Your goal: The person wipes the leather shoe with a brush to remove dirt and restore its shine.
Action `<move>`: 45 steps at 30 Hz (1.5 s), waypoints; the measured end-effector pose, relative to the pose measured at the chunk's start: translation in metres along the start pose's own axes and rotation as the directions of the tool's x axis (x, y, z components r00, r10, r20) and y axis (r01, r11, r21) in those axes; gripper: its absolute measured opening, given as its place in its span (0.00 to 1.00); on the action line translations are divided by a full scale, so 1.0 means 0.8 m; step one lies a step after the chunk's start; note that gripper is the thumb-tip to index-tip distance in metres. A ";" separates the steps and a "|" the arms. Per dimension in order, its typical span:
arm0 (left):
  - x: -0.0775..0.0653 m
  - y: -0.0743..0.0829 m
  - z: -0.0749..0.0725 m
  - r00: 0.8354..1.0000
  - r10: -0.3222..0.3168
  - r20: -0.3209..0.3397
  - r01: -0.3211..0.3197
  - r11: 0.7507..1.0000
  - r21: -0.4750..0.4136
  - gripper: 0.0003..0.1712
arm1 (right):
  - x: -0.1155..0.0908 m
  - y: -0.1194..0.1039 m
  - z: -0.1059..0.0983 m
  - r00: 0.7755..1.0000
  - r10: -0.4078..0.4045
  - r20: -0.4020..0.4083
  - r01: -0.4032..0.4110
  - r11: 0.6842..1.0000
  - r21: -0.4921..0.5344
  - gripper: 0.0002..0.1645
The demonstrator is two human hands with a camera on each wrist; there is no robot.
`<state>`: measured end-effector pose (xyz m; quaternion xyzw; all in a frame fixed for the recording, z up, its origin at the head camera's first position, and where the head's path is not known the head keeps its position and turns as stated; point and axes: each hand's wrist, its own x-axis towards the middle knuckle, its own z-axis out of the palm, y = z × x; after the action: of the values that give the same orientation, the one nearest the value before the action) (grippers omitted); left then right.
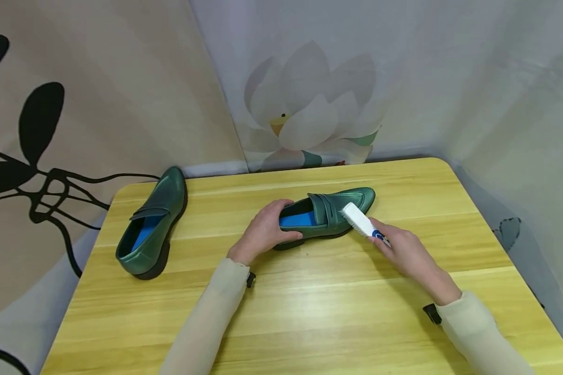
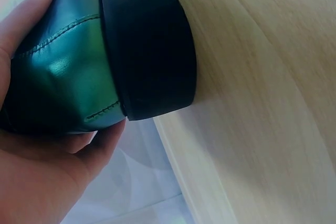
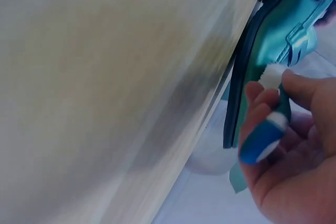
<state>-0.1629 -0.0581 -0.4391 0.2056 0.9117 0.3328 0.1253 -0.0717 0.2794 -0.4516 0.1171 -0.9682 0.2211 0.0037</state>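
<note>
A green loafer (image 1: 340, 203) with a blue insole lies on the wooden table, its toe pointing right. My left hand (image 1: 265, 229) grips it round the heel; the left wrist view shows the thumb on one side of the green heel (image 2: 73, 77) and fingers curled beneath. In my right hand (image 1: 405, 250) is a white brush (image 1: 358, 219) with a blue-marked handle, pinched between thumb and fingers. Its bristles meet the side of the shoe near the toe. The right wrist view shows the blue handle end (image 3: 262, 137) inside my curled fingers.
A second green loafer (image 1: 157, 224) stands at the table's left edge, toe toward the back. Behind the wooden table (image 1: 300, 323) hangs a pale curtain (image 1: 403, 78) with a flower print, close to the back edge.
</note>
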 end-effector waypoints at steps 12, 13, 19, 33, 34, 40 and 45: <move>0.000 -0.001 0.004 1.000 -0.003 0.004 0.003 1.000 -0.009 0.50 | 0.009 0.017 -0.007 0.999 0.016 -0.048 -0.019 0.998 -0.054 0.33; 0.000 -0.001 0.003 1.000 -0.003 0.002 0.003 1.000 -0.007 0.50 | 0.007 0.014 -0.008 1.000 -0.002 -0.028 0.000 0.998 -0.064 0.33; -0.001 0.000 -0.002 1.000 -0.004 -0.006 0.004 1.000 -0.001 0.51 | 0.012 0.010 -0.018 1.000 0.004 -0.008 -0.004 0.998 -0.058 0.33; -0.002 0.001 -0.002 1.000 -0.011 0.006 0.011 1.000 -0.005 0.51 | 0.063 0.028 -0.045 0.974 0.228 0.012 -0.227 0.974 -0.022 0.31; -0.003 0.001 -0.002 1.000 -0.011 0.005 0.011 1.000 -0.005 0.51 | 0.067 0.024 -0.048 0.973 0.229 0.021 -0.228 0.973 -0.030 0.31; -0.003 0.002 -0.003 1.000 0.003 -0.001 -0.003 1.000 -0.005 0.51 | 0.078 0.006 -0.058 0.972 0.227 0.061 -0.223 0.973 -0.065 0.32; 0.000 0.004 -0.008 0.999 -0.016 0.048 0.016 1.000 0.001 0.55 | 0.072 0.010 -0.056 0.973 0.229 -0.041 -0.229 0.973 0.003 0.32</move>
<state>-0.1642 -0.0592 -0.4320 0.2064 0.9101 0.3265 0.1498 -0.1314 0.2926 -0.4114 0.0000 -0.9751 0.2218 -0.0018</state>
